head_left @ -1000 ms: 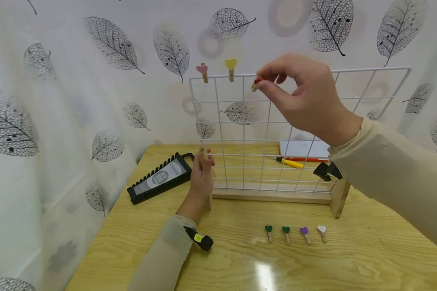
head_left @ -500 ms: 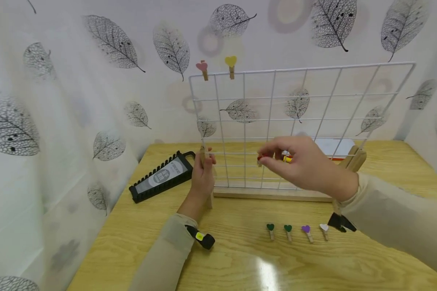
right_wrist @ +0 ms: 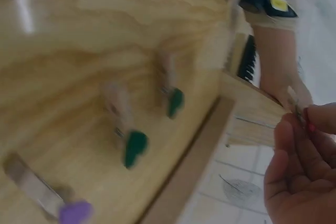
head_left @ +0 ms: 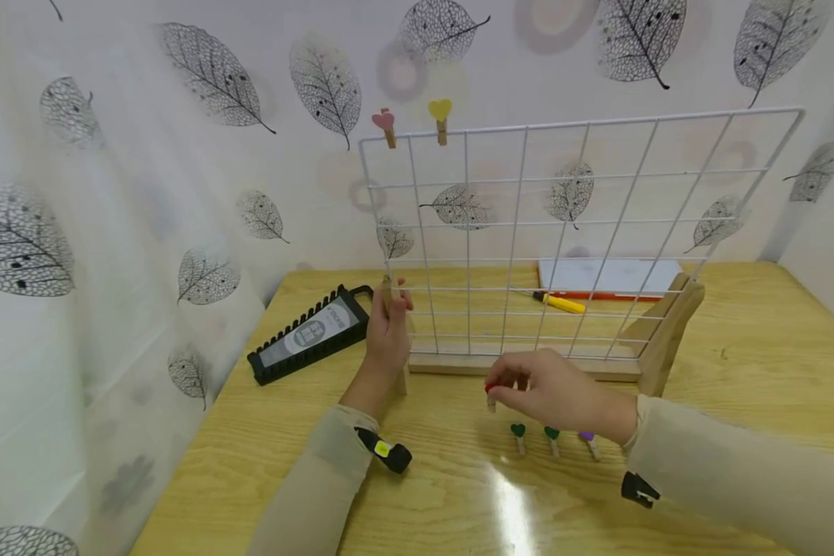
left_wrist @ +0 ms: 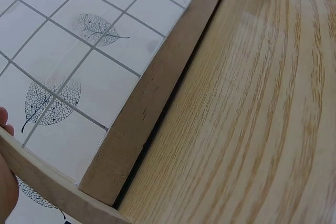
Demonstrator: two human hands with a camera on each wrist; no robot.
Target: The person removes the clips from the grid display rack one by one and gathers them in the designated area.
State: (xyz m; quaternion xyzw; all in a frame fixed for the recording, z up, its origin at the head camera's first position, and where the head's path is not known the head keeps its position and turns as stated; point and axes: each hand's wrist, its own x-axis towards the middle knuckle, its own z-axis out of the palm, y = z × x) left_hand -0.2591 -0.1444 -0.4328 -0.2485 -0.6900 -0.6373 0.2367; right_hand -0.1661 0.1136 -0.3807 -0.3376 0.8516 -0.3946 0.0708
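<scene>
In the head view my right hand (head_left: 549, 390) pinches a small wooden clothespin with a red heart (head_left: 490, 392), low over the table in front of the rack. Close by lie two clothespins with green hearts, one green-heart clothespin (head_left: 519, 437) left of the other, and a purple-heart clothespin (head_left: 589, 442) partly behind the hand. My left hand (head_left: 387, 328) grips the wooden left side post of the white wire grid rack (head_left: 521, 224). On the grid's top wire sit a pink-heart clothespin (head_left: 386, 126) and a yellow-heart clothespin (head_left: 441, 120).
A black toothed holder (head_left: 310, 335) lies left of the rack. Behind the grid are a yellow-handled screwdriver (head_left: 561, 303) and a white pad (head_left: 608, 276) with a red edge. The wooden table (head_left: 757, 347) meets a leaf-print curtain at the back.
My right hand has come down from the grid's top wire to just above the table, still pinching the red-heart clothespin. It now hides the white-heart clothespin. My left hand keeps its grip on the post.
</scene>
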